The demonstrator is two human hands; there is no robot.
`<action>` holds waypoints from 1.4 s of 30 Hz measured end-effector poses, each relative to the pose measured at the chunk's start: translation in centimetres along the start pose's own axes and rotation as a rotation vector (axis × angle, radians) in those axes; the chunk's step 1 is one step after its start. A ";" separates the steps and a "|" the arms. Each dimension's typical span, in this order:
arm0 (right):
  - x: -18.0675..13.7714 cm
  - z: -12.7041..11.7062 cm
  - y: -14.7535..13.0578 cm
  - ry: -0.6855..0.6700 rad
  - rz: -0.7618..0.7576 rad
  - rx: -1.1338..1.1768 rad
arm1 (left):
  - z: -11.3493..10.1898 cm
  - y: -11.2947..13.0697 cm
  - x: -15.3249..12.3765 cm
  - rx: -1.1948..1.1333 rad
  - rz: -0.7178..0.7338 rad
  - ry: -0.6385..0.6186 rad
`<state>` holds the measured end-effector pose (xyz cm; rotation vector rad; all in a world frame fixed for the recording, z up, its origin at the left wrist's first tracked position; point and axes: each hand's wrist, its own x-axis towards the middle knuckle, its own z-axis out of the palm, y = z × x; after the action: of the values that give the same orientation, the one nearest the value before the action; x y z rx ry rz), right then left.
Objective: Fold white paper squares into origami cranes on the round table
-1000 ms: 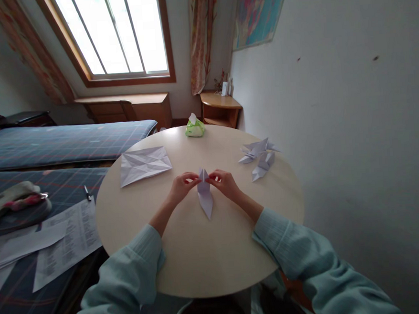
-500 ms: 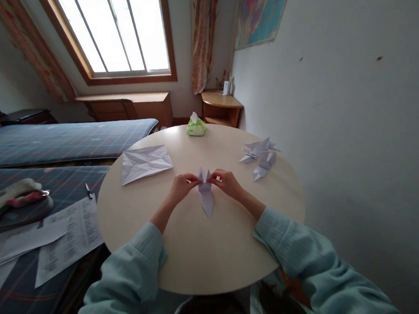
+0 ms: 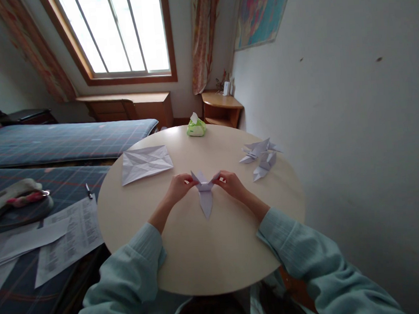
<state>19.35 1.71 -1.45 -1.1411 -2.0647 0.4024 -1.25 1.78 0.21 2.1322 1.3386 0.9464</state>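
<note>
Daylight came from the window on the far wall; I noted its panes blown out to white. Soft, even light on the table, only a faint shadow beside the folded paper. Lower left corner dim. Wide lens bowed the wall and bed outward. Centre sharp; sleeves slightly soft.
</note>
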 end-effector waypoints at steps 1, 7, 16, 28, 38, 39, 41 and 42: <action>-0.1 0.0 0.1 0.001 0.001 0.004 | 0.0 0.0 0.0 0.004 -0.006 0.000; -0.1 0.0 0.4 0.000 0.012 0.017 | -0.1 0.0 0.0 0.002 -0.024 -0.010; -0.1 0.2 -1.0 0.007 0.068 0.269 | 1.0 -0.6 0.0 -0.101 0.058 0.029; -0.3 1.8 -1.2 -0.104 0.210 0.448 | 0.7 -0.1 0.3 -0.476 -0.008 -0.120; -0.4 1.7 -1.0 -0.143 0.180 0.434 | 1.0 0.0 0.4 -0.710 -0.041 -0.114; -0.4 1.7 -1.1 -0.145 0.180 0.432 | 0.9 0.2 0.4 -0.725 -0.034 -0.113; -0.4 1.7 -1.1 -0.151 0.186 0.435 | 0.6 0.7 0.3 -0.736 -0.010 -0.119; -0.4 1.7 -1.1 -0.154 0.193 0.441 | 0.4 0.9 0.3 -0.735 0.004 -0.126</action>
<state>17.61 0.91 -2.12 -1.0609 -1.8660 1.0124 -0.29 1.67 0.66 1.5879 0.7526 1.0719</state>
